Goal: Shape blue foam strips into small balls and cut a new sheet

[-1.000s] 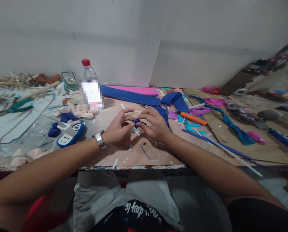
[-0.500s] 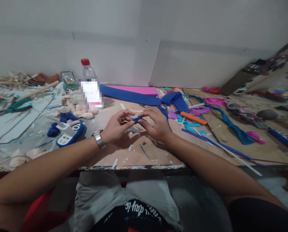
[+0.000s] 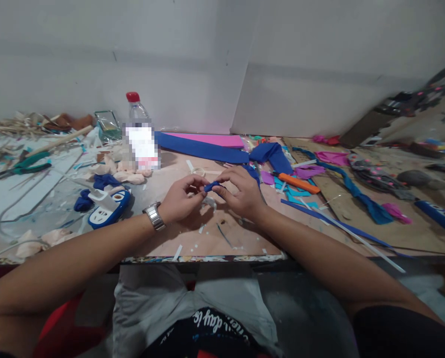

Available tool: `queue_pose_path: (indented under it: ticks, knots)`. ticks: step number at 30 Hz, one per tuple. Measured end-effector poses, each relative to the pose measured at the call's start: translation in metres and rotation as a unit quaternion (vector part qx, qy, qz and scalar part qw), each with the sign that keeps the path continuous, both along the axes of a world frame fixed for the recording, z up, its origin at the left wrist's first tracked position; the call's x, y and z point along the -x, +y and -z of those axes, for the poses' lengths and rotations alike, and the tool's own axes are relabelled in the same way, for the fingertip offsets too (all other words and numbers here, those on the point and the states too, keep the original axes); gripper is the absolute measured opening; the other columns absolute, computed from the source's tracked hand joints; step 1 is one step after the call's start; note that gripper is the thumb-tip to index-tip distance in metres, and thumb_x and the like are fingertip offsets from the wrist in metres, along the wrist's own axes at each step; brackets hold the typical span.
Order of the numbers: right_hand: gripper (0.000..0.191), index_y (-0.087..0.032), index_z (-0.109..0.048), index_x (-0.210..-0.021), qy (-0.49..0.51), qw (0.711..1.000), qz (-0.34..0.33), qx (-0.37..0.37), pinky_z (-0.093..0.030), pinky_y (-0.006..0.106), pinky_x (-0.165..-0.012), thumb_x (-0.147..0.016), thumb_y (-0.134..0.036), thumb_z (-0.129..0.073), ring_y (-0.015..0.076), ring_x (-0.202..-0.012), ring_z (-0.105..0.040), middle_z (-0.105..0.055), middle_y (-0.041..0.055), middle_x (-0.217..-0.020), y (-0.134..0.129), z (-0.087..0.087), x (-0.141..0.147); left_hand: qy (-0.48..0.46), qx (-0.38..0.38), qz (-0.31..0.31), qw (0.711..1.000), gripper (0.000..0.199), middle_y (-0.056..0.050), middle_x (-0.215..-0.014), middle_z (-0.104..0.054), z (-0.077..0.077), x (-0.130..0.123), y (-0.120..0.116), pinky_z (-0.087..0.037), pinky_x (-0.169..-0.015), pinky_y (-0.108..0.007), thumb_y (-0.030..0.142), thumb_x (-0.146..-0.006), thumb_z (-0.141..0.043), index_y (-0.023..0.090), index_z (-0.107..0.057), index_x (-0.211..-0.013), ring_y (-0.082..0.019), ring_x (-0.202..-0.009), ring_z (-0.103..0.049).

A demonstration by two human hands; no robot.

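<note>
Between my two hands is a small rolled or folded piece of dark blue fabric (image 3: pixel 212 186), held a little above the table. My left hand (image 3: pixel 181 198), with a metal watch (image 3: pixel 154 216) on its wrist, pinches the left end of the piece. At the other end, the thumb and fingers of my right hand (image 3: pixel 242 193) are closed on it. A ring of pale tape (image 3: pixel 198 171) lies just beyond my left fingers. Below the hands a clear, whitish scrap (image 3: pixel 210 202) is partly hidden.
Left of my arms are a blue-and-white power strip (image 3: pixel 109 209), green-handled pliers (image 3: pixel 34 164) and a red-capped bottle (image 3: pixel 134 107). A long blue fabric strip (image 3: pixel 203 149) lies behind. To the right are an orange cutter (image 3: pixel 299 183) and a thin white stick (image 3: pixel 360 238).
My left fingers have shifted slightly along the blue piece, curling closer together. More of the tape ring shows behind them. My right hand is nearly still.
</note>
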State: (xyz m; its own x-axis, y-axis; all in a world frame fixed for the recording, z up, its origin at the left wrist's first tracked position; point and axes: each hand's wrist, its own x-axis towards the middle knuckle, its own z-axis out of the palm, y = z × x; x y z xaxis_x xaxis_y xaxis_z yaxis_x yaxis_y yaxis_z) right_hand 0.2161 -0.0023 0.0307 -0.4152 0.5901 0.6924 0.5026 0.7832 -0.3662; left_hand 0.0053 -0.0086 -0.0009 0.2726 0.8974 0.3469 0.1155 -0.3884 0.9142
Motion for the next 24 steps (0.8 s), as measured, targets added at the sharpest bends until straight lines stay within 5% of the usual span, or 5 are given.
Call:
queue_pose_path:
  ticks: [5, 19, 24]
  knots:
    - [0.028, -0.022, -0.072, -0.093, -0.036, 0.999, -0.001, -0.009, -0.045, 0.041, -0.088, -0.095, -0.05, -0.068, 0.0246, -0.092, -0.066, -0.074, 0.007, -0.094, 0.0029, 0.0013, -0.0015, 0.003, -0.051, 0.013, 0.999, 0.023, -0.009, -0.111, -0.071, -0.0022, 0.0034, -0.0008, -0.055, -0.088, -0.034, 0.033, -0.093, -0.066, 0.018, -0.069, -0.111, -0.02, -0.1, -0.067]
    - [0.032, -0.021, -0.072, -0.09, -0.083, 0.995, -0.018, -0.052, -0.041, 0.04, -0.086, -0.09, -0.053, -0.073, 0.0233, -0.091, -0.068, -0.076, 0.0053, -0.089, 0.0075, 0.0057, -0.0059, 0.061, -0.077, -0.017, 0.995, 0.024, -0.008, -0.101, -0.078, -0.0054, 0.0033, -0.0023, -0.055, -0.087, -0.034, 0.039, -0.092, -0.07, 0.018, -0.077, -0.102, -0.02, -0.095, -0.07]
    - [0.033, -0.021, -0.071, -0.087, -0.079, 0.994, -0.018, -0.068, -0.042, 0.039, -0.084, -0.091, -0.053, -0.072, 0.0225, -0.088, -0.068, -0.076, 0.0044, -0.086, 0.0074, 0.004, -0.0053, 0.075, -0.151, -0.005, 0.986, 0.025, -0.008, -0.11, -0.078, -0.0072, 0.0045, -0.0018, -0.054, -0.09, -0.035, 0.034, -0.095, -0.068, 0.02, -0.076, -0.114, -0.02, -0.1, -0.07]
